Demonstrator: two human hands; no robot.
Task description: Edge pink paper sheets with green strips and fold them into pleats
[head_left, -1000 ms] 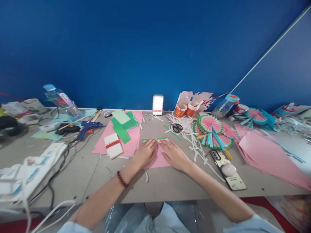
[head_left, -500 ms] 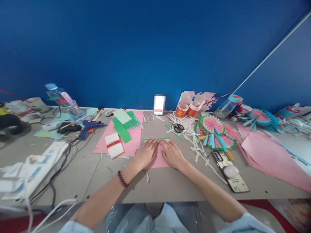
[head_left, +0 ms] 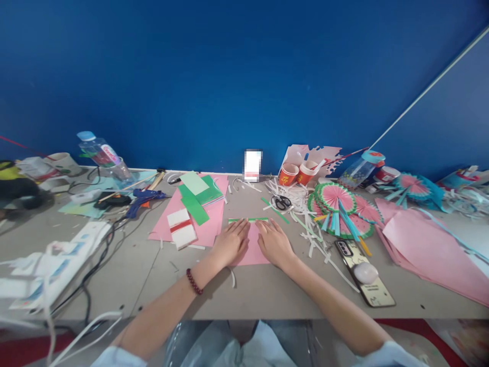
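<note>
My left hand [head_left: 230, 243] and my right hand [head_left: 274, 242] both lie flat, fingers stretched out, on a pink paper sheet [head_left: 252, 248] with a green strip [head_left: 248, 219] along its far edge. The fingertips of both hands reach close to that green edge. A small gap of pink paper shows between the two hands. A bead bracelet [head_left: 193, 282] sits on my left wrist.
Pink and green sheets [head_left: 198, 204] and a white pad with a red band [head_left: 181, 228] lie to the left. Scissors [head_left: 280, 202], paper cups [head_left: 294, 174], paper fans [head_left: 338, 209], a phone [head_left: 364, 272] and large pink sheets [head_left: 435, 250] lie right. A glue gun [head_left: 143, 196] and cables lie far left.
My right hand has shifted slightly apart from the left, widening the gap between them; the view has drifted a little. Both hands stay flat on the pink paper.
</note>
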